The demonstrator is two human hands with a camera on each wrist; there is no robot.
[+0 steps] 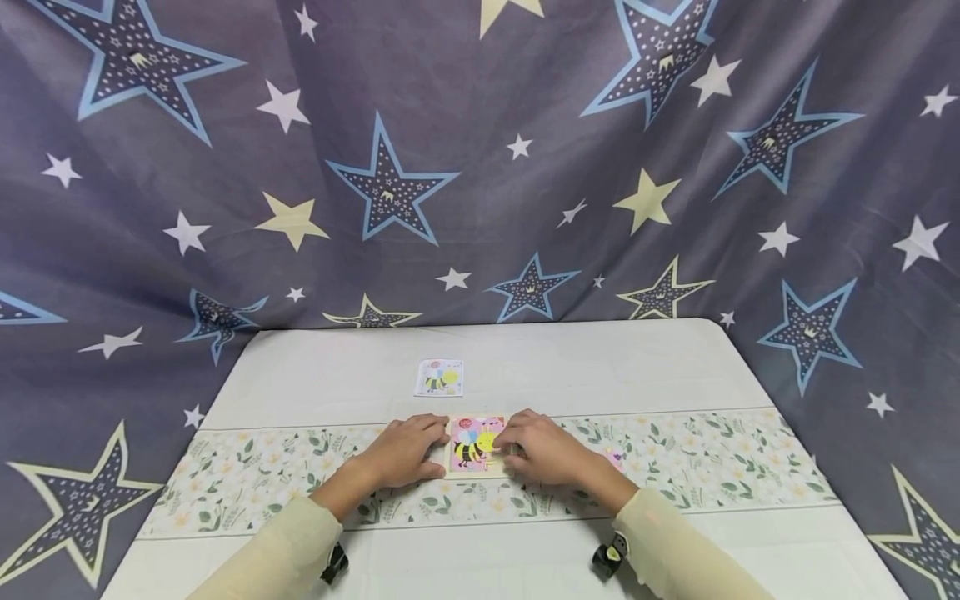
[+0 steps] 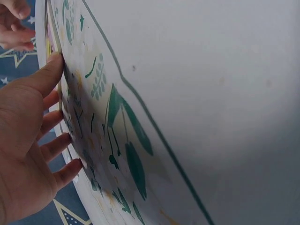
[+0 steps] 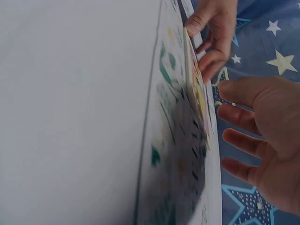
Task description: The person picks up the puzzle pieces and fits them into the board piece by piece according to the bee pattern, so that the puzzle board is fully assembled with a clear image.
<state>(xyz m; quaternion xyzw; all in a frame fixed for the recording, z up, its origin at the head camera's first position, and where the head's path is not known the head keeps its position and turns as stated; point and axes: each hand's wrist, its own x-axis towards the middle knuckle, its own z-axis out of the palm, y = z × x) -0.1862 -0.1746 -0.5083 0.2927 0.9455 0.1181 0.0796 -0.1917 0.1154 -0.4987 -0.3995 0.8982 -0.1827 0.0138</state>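
Note:
A wooden bee puzzle board lies flat on the table, with a yellow-and-black bee and a red swirl on pink inside a pale frame. My left hand rests at its left side. The thumb touches the frame's near edge and the other fingers spread along the table behind it. Over the board's right part is my right hand, hiding that end in the head view. In the right wrist view its fingers are spread and slightly bent, with nothing between them, above the board.
Behind the board lies a white card with the same bee picture. A small pink piece is on the floral strip, partly behind my right wrist. The white table ends at a star-patterned curtain.

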